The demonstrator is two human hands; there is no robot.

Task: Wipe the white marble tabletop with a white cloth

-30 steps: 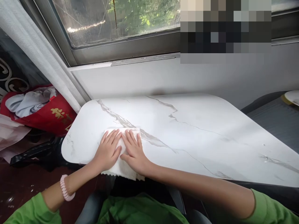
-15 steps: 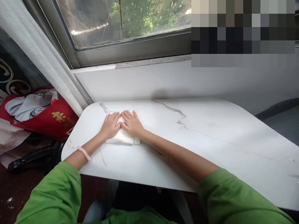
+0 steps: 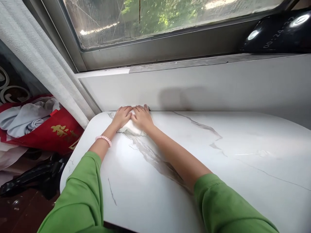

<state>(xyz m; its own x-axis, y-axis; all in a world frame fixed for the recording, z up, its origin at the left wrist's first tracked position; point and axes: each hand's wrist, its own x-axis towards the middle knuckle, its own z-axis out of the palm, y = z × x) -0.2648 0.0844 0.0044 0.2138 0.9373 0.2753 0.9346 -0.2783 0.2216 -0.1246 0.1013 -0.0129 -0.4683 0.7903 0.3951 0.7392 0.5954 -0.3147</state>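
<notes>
Cloth (image 3: 132,127) now farther forward, wall (image 3: 136,89) just beyond

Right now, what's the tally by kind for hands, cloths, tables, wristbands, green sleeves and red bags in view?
Hands: 2, left hand and right hand
Cloths: 1, white cloth
Tables: 1, white veined table
Wristbands: 1, pink coil
Green sleeves: 2, left sleeve and right sleeve
Red bags: 1, red bag
Total: 8
</notes>
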